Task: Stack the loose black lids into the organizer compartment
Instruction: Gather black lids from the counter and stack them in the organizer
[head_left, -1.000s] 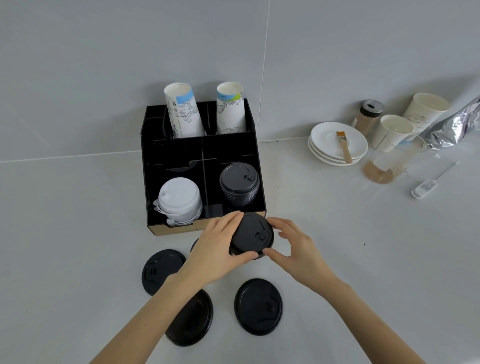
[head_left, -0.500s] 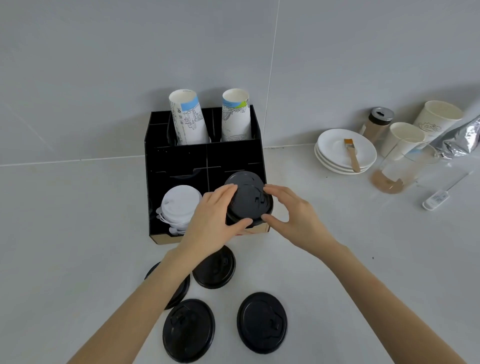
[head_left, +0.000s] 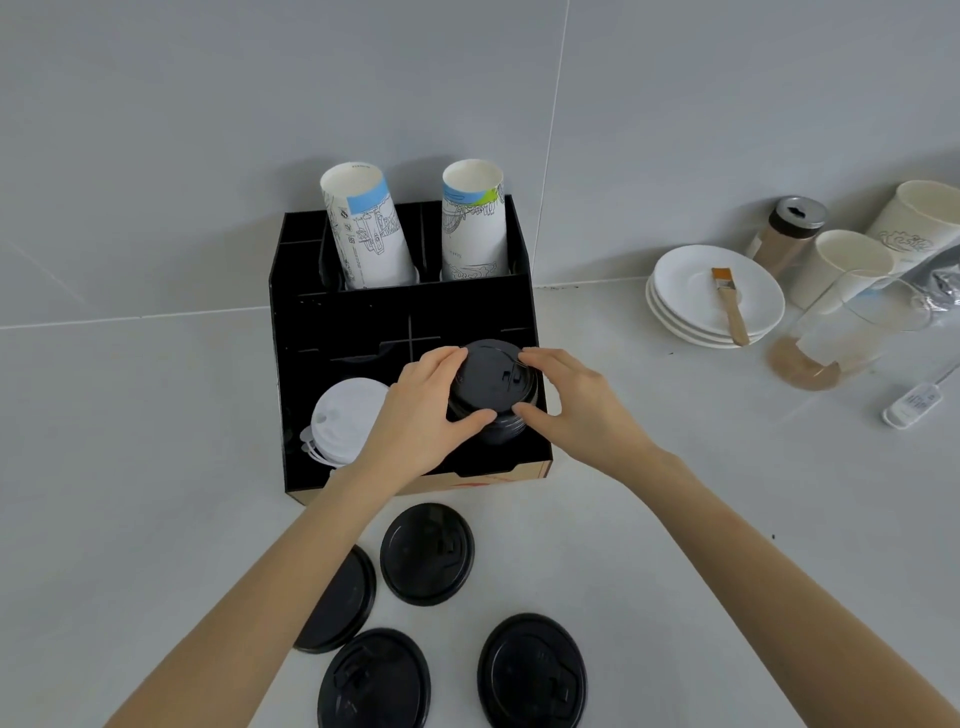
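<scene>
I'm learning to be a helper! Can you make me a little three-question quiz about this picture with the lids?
1. How many loose black lids lie on the counter?
2. True or false: the white lids sit in the compartment right of the black stack.
3. What lies on the white plates: A spoon, B brush, C lid?

Key:
1. Four, the nearest.
2. False: white lids are left of the black stack, which left hand and right hand hold.
3. B, brush on plates.
</scene>
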